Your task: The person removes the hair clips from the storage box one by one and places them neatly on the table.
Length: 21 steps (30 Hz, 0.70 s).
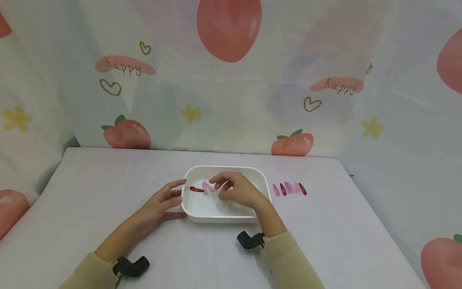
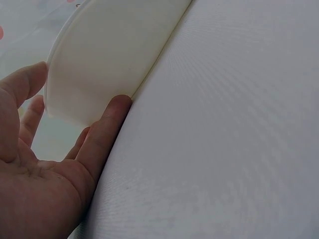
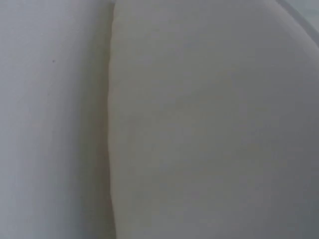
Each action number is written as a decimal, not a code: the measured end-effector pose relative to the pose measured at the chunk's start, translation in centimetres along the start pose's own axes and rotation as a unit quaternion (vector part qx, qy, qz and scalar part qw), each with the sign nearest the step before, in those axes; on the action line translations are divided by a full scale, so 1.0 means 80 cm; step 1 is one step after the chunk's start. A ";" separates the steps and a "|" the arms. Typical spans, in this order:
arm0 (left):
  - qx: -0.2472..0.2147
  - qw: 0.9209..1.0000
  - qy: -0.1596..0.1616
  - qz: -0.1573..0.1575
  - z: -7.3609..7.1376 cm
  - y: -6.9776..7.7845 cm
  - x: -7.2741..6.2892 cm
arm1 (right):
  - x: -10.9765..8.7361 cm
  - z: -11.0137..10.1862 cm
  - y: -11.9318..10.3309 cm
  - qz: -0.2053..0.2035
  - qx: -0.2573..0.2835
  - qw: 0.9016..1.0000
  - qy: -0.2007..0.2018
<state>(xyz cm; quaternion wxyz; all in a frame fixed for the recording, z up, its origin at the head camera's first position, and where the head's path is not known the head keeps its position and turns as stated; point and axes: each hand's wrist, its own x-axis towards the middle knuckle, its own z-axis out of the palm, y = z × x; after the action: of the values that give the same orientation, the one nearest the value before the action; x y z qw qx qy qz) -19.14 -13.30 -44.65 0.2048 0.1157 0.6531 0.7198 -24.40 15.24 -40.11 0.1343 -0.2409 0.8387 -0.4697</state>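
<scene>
A white tray [image 1: 223,219] stands on the table with a dark red snap hair clip [image 1: 196,189] and pink hair clips [image 1: 206,187] inside, toward its left end. My left hand [image 1: 157,208] rests against the tray's left end, fingers spread and fairly straight, touching its rim and wall; the left wrist view shows the fingertips along the tray's side [image 2: 94,64]. Over the tray, my right hand [image 1: 240,190] has bent fingers pointing left, right beside the pink clips. I cannot tell whether its fingertips hold a clip. The right wrist view shows only the tray's outer wall [image 3: 199,124].
Right of the tray, several pink and red hair clips [image 1: 290,188] lie in a row on the white-covered table [image 1: 202,257]. A printed cloth [image 1: 231,104] with peaches and flowers hangs behind the table and along its sides.
</scene>
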 end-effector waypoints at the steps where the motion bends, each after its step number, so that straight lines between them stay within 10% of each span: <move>1: 0.000 1.000 0.000 0.000 0.000 0.000 0.000 | 0.000 -0.001 -0.001 0.001 0.024 1.000 -0.001; 7: -0.002 1.000 0.000 0.000 -0.001 -0.001 0.001 | -0.003 -0.007 -0.005 0.024 0.149 0.989 0.001; 21: -0.007 1.000 -0.004 0.008 -0.002 -0.001 -0.001 | -0.011 -0.030 -0.013 0.035 0.232 0.972 0.018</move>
<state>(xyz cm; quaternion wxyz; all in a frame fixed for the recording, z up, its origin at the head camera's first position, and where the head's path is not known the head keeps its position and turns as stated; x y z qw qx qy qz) -19.10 -13.49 -44.78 0.2026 0.1224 0.6463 0.7255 -24.49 16.98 -37.93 0.1874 -0.1649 0.7168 -0.6510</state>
